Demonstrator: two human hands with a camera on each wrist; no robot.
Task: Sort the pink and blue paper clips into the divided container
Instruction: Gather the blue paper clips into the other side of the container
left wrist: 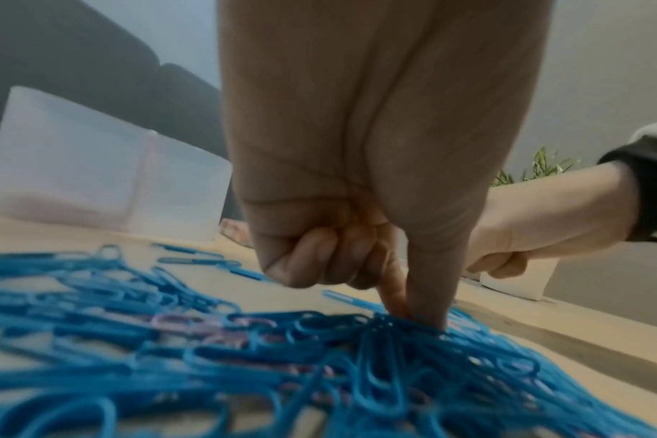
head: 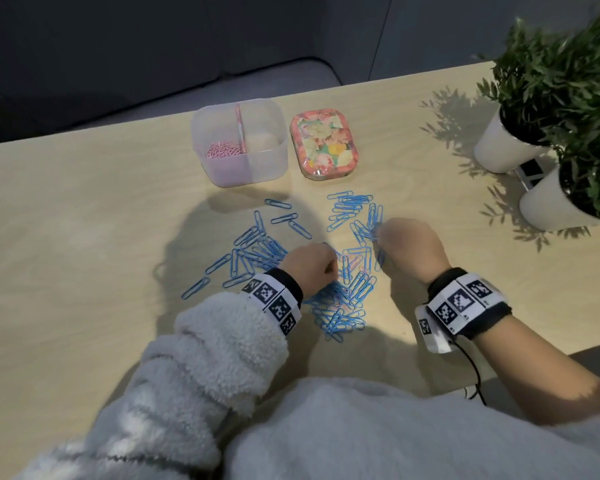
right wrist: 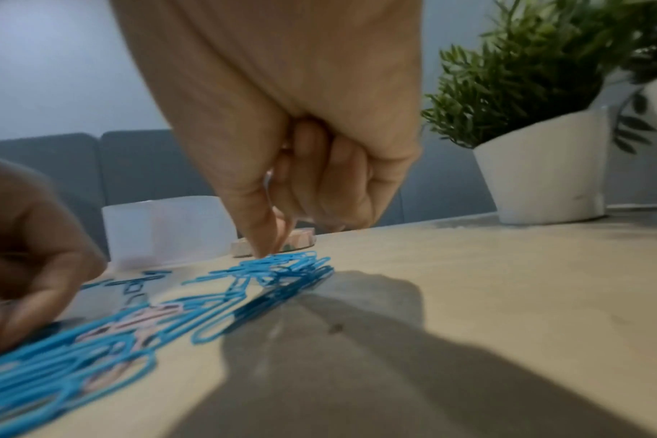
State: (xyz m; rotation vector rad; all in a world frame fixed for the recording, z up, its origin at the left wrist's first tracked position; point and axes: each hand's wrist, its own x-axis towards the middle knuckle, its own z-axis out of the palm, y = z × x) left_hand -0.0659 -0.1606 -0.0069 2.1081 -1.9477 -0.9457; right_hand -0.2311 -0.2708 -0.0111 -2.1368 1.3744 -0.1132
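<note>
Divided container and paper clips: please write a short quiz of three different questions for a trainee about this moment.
1. True or false: blue paper clips already lie in the divided container.
2. Which compartment holds pink paper clips: A left, B right?
3. Fill in: beside the container lies a floral ____.

Key: 1 false; 2 A; 3 tin.

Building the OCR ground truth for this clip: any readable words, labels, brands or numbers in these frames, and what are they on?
No readable text in any view.
Wristband on the left hand: black-and-white square marker patterns, no letters or digits.
Wristband on the right hand: same kind of markers; tiny marks beneath them, too small to read.
Floral tin: flower print only.
Divided container: no label visible.
</note>
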